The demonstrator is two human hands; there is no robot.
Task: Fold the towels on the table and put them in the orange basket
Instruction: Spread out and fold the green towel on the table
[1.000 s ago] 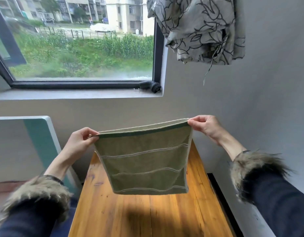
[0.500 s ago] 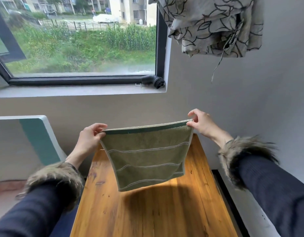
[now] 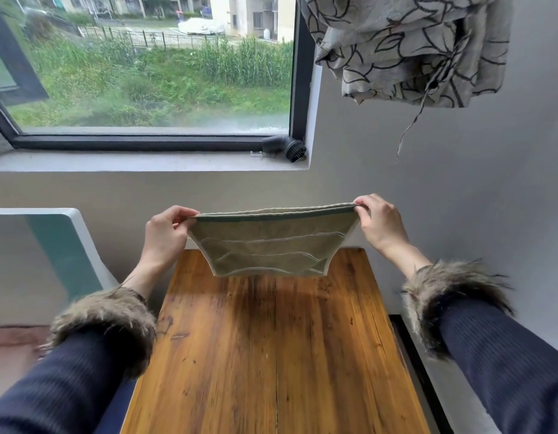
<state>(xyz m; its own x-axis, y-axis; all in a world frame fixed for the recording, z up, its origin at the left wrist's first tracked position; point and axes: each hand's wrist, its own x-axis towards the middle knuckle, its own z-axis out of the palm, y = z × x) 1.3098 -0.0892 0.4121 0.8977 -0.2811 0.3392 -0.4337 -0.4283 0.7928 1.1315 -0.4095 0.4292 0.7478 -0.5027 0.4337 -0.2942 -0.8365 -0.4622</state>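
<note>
The green towel [image 3: 271, 242], apparently doubled already, hangs in the air above the far end of the wooden table [image 3: 271, 355], its top corners pinched in the fingers of the left hand [image 3: 166, 233] and the right hand [image 3: 379, 223]. More folding probably remains. No orange basket is visible. A window [image 3: 146, 73] and grey walls lie beyond.

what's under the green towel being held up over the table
Below the green striped towel, held at its top corners by the left hand and right hand, only bare wooden table shows. The table's far edge is hidden.

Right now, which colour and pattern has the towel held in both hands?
Olive green towel with thin pale stripes and a darker green band along its top edge; head view.
</note>
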